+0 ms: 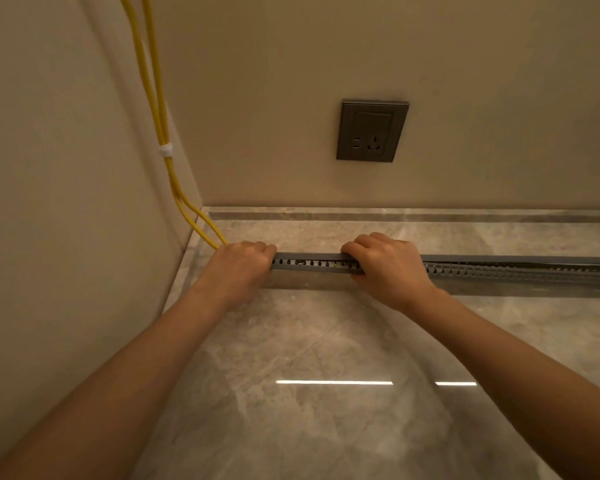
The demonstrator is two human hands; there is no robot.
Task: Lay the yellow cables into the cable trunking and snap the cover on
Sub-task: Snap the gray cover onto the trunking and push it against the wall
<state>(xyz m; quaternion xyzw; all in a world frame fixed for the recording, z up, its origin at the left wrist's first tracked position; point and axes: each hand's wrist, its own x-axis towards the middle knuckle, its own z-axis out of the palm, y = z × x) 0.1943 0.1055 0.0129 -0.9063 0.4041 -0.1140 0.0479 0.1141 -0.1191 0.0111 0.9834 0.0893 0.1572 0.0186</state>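
Fingers [352, 250] curled round the cable trunking [312, 266].
Our left hand [238, 268] grips the end beside the yellow cables [153, 98]; our right hand [392, 268] grips further along.

Trunking [499, 269] on floor [326, 341], socket [372, 130] behind.

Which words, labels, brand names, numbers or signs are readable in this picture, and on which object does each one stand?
No text can be read anywhere in this view.
Wall socket: dark plate with slot openings only, no print visible.
White band around the yellow cables: no writing visible.
Cable trunking: a row of holes, no marks or numbers visible.
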